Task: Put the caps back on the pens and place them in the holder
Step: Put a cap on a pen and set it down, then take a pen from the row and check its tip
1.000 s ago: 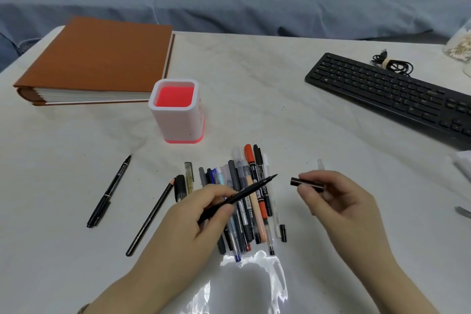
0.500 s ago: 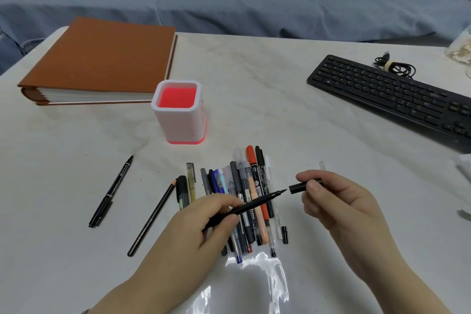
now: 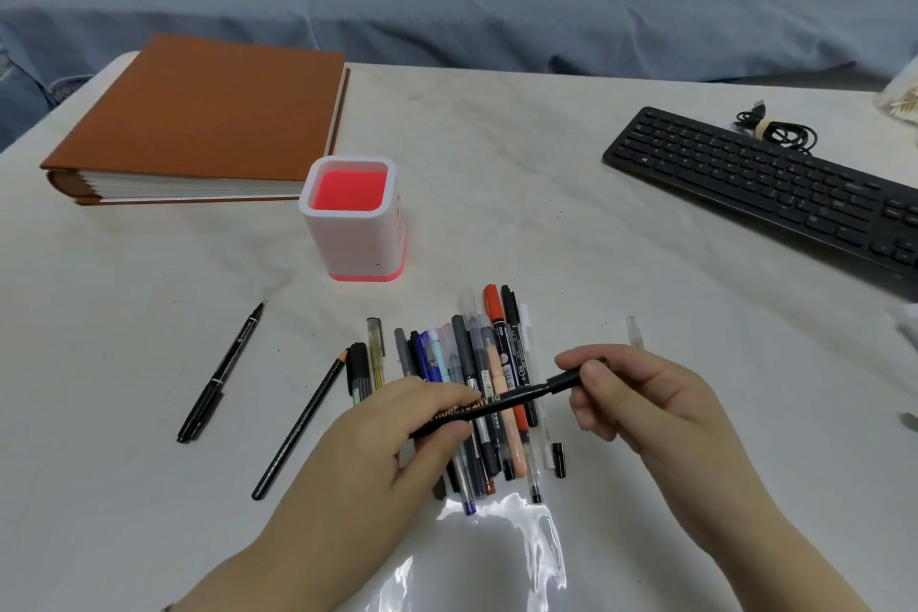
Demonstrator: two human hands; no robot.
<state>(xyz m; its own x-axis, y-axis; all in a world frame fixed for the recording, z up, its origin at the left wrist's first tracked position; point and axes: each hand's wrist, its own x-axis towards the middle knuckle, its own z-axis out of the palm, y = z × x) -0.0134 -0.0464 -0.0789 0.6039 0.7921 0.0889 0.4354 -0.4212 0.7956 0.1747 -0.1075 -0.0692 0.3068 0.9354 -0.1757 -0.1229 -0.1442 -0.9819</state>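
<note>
Head view — left hand (image 3: 387, 442) grips the black pen (image 3: 497, 405) — right hand (image 3: 646, 408) pinches the cap (image 3: 564, 381) at its tip.

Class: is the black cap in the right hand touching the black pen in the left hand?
Touching. The head view shows the cap, pinched by the right hand, joined to the pen gripped by the left hand, no gap.

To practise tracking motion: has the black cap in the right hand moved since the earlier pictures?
Yes. The black cap moved left, toward the pile of pens, onto the pen.
</note>
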